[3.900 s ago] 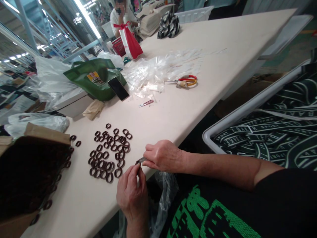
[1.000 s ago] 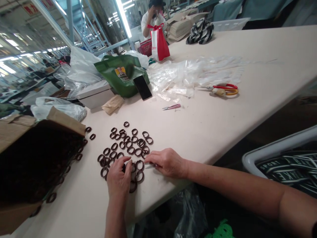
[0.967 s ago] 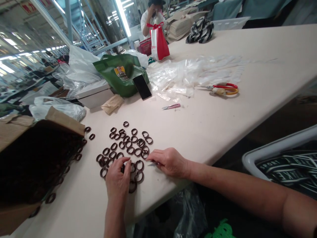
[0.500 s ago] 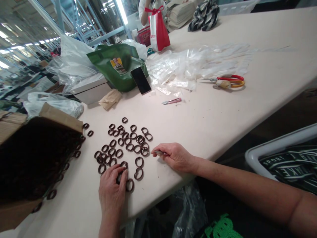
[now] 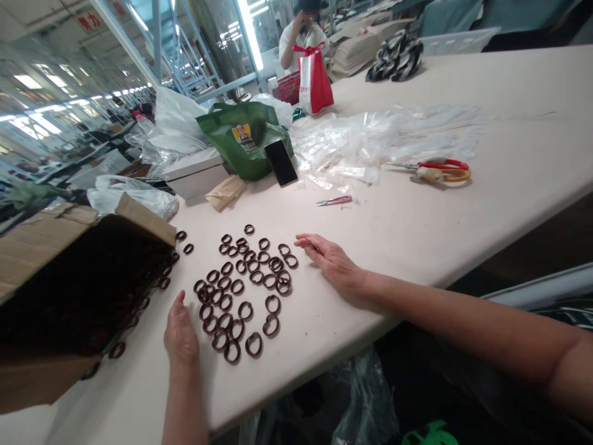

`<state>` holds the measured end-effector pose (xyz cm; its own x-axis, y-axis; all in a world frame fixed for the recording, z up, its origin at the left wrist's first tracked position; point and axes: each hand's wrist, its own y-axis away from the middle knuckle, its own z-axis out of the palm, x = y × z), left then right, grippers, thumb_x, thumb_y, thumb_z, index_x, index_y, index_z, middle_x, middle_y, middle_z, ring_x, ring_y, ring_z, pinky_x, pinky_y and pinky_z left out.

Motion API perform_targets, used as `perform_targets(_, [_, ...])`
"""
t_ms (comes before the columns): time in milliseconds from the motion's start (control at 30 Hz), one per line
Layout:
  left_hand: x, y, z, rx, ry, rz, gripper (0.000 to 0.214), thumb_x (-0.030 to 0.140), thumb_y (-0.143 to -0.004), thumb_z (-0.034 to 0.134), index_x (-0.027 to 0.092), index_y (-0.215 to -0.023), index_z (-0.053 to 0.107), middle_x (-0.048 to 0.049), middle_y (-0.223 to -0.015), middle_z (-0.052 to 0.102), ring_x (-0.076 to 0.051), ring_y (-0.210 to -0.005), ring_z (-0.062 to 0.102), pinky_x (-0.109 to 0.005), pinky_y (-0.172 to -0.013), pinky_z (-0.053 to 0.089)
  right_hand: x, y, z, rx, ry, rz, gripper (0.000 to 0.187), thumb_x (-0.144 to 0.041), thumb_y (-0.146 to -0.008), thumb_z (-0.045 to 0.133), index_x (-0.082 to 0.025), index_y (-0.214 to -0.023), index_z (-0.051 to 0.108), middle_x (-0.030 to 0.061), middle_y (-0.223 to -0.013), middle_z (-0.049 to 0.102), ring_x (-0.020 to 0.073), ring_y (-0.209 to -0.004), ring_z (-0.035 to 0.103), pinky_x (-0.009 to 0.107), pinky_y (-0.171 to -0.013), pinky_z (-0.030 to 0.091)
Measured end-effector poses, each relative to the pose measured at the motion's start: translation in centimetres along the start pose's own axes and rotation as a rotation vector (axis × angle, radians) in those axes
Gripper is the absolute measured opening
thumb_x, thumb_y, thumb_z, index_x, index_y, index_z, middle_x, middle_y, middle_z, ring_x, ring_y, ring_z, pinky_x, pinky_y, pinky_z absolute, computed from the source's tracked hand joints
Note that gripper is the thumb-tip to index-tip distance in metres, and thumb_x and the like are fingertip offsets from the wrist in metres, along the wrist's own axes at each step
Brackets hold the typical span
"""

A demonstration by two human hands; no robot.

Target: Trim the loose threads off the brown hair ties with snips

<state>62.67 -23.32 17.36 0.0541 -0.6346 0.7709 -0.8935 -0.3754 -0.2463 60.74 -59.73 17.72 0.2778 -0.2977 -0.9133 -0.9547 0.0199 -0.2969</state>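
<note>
Several dark brown rings (image 5: 245, 310) lie in a loose cluster on the pale table, some overlapping. On the left side of the cluster my left hand (image 5: 182, 334) rests on its edge, fingers stretched out and nothing seen in it. At the cluster's right, my right hand (image 5: 333, 262) is closed around a thin metal tool (image 5: 314, 246); most of it is hidden by the fingers, so its kind does not show. A cardboard box (image 5: 139, 224) lies tipped on its side at the left, with more rings spilling along its open edge.
Pink-handled thread snips (image 5: 335, 201) and red-and-yellow-handled scissors (image 5: 442, 171) lie farther back. A phone (image 5: 280, 163) leans against a green pouch (image 5: 241, 139). Clear plastic bags (image 5: 370, 133) spread behind. Another person (image 5: 291, 46) sits beyond a red-and-white bag (image 5: 315, 83).
My left hand has moved off the rings to their left side, uncovering several of them. My right hand has shifted slightly away from me, still with the thin tool. The camera view has shifted too.
</note>
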Motion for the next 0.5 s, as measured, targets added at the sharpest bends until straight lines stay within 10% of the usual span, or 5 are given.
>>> perform_targets(233, [1.9, 0.4, 2.1, -0.204, -0.056, 0.128, 0.06, 0.058, -0.095, 0.032, 0.018, -0.127, 0.064, -0.0104, -0.135, 0.063, -0.026, -0.13, 0.054, -0.043, -0.114, 0.036, 0.3, -3.6, 3.9, -0.147, 0.207, -0.044, 0.029, -0.015, -0.094, 0.047, -0.017, -0.116, 0.066, 0.0097, -0.119, 0.069, 0.0206, -0.11, 0.063, 0.037, -0.103, 0.046])
perform_targets(500, [3.2, 6.7, 0.9, -0.31, 0.034, 0.09, 0.057, 0.06, -0.094, 0.032, 0.021, -0.116, 0.068, -0.0088, -0.124, 0.068, -0.026, -0.12, 0.06, -0.044, -0.106, 0.046, -3.3, 2.2, 7.5, -0.347, 0.045, -0.072, 0.03, -0.017, -0.09, 0.046, -0.016, -0.111, 0.068, 0.0102, -0.112, 0.07, 0.0213, -0.104, 0.063, 0.036, -0.099, 0.048])
